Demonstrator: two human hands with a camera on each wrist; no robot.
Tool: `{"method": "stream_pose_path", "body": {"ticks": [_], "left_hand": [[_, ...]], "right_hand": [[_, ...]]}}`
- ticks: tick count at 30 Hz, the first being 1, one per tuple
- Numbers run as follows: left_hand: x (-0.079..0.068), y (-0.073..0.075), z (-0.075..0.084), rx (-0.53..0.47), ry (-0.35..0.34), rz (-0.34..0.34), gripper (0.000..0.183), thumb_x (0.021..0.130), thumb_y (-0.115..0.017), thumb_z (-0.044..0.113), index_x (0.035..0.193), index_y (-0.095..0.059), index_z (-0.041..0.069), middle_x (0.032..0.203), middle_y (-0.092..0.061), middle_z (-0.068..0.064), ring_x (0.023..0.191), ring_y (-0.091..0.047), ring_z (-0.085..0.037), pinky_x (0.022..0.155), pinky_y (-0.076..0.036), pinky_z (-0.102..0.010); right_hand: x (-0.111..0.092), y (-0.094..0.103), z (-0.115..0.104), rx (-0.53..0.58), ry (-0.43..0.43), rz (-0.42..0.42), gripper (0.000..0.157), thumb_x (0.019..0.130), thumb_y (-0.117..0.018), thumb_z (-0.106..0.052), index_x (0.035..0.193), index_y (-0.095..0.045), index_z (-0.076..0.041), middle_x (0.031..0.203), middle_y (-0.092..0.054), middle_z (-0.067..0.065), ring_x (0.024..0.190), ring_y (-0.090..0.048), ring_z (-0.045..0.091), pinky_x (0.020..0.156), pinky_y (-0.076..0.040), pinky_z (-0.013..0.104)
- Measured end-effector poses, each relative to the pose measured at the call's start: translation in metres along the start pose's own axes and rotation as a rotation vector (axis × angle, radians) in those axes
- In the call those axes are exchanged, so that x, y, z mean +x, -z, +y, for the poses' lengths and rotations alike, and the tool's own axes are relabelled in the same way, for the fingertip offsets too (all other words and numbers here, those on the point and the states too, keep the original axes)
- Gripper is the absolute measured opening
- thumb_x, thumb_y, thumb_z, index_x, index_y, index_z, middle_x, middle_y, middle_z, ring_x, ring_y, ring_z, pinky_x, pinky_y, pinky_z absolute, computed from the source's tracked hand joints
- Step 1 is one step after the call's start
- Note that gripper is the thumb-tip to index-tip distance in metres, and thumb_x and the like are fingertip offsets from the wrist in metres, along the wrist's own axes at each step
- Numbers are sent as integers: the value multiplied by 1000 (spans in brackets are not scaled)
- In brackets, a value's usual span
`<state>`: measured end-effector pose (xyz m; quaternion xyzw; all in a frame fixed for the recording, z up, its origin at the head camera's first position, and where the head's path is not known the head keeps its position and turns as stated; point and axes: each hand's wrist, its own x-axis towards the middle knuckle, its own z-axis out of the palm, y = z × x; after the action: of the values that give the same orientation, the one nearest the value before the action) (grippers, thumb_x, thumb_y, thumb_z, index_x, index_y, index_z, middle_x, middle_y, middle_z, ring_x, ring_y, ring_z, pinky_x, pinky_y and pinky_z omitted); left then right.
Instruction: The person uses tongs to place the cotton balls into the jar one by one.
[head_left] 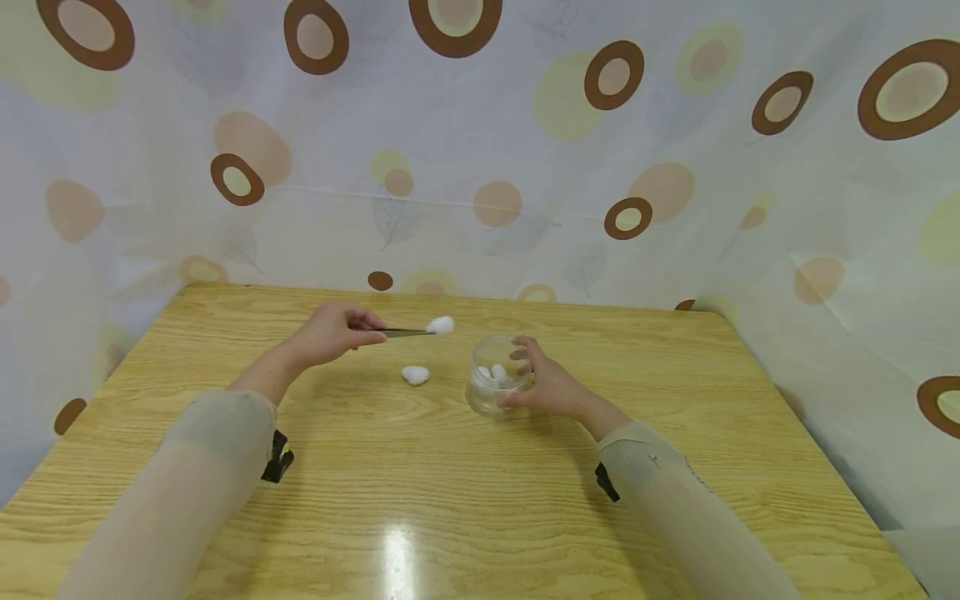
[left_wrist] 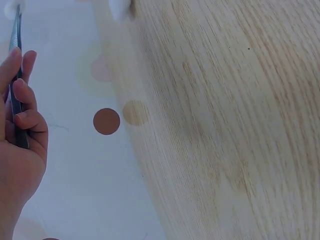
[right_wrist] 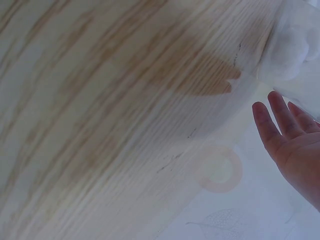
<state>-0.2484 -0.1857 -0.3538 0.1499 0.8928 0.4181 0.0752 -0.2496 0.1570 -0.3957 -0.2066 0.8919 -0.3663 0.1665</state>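
My left hand point(head_left: 332, 333) pinches a pair of metal tweezers point(head_left: 405, 332), whose tips hold a white cotton ball point(head_left: 442, 325) above the table. In the left wrist view the fingers wrap round the dark shaft of the tweezers point(left_wrist: 18, 107). A second cotton ball point(head_left: 416, 375) lies on the wood, left of a clear glass jar point(head_left: 486, 400). My right hand point(head_left: 553, 388) holds that jar from its right side, thumb near the front and fingers at the back of the rim. Several cotton balls show inside the jar; in the right wrist view they appear through the glass point(right_wrist: 287, 52).
The wood-grain table point(head_left: 420, 483) ends at the back against a hanging sheet point(head_left: 450, 242) printed with circles and leaves. More of this sheet hangs along the left and right sides. Dark straps show at both sleeves point(head_left: 652, 467).
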Motion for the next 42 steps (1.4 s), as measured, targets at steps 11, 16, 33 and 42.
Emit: {"method": "stream_pose_path", "body": {"ticks": [11, 16, 33, 42], "left_hand": [[4, -3, 8, -12, -27, -3, 25, 91, -62, 21, 108, -67, 3, 98, -68, -11, 80, -59, -12, 78, -50, -41], [6, -4, 12, -13, -23, -14, 25, 91, -62, 20, 109, -67, 3, 99, -67, -12, 78, -57, -13, 73, -49, -31], [16, -15, 25, -30, -37, -39, 23, 90, -63, 17, 107, -67, 3, 96, -69, -9, 78, -58, -12, 70, -48, -27], [20, -23, 31, -33, -51, -53, 22, 90, -63, 18, 107, -68, 4, 97, -69, -10, 81, -59, -14, 71, -49, -30]], "right_hand": [[1, 0, 0, 3, -3, 2, 99, 76, -78, -35, 147, -12, -12, 147, -33, 17, 129, -41, 36, 102, -36, 53], [0, 0, 0, 4, -5, 1, 100, 76, -78, -35, 147, -11, -12, 148, -33, 17, 131, -39, 36, 102, -36, 53], [1, 1, 0, 32, -8, -15, 100, 77, -77, -35, 148, -10, -13, 149, -30, 16, 133, -36, 36, 102, -37, 53], [0, 1, 0, 29, -8, -12, 100, 76, -78, -35, 147, -11, -13, 149, -31, 16, 134, -36, 36, 102, -37, 53]]}}
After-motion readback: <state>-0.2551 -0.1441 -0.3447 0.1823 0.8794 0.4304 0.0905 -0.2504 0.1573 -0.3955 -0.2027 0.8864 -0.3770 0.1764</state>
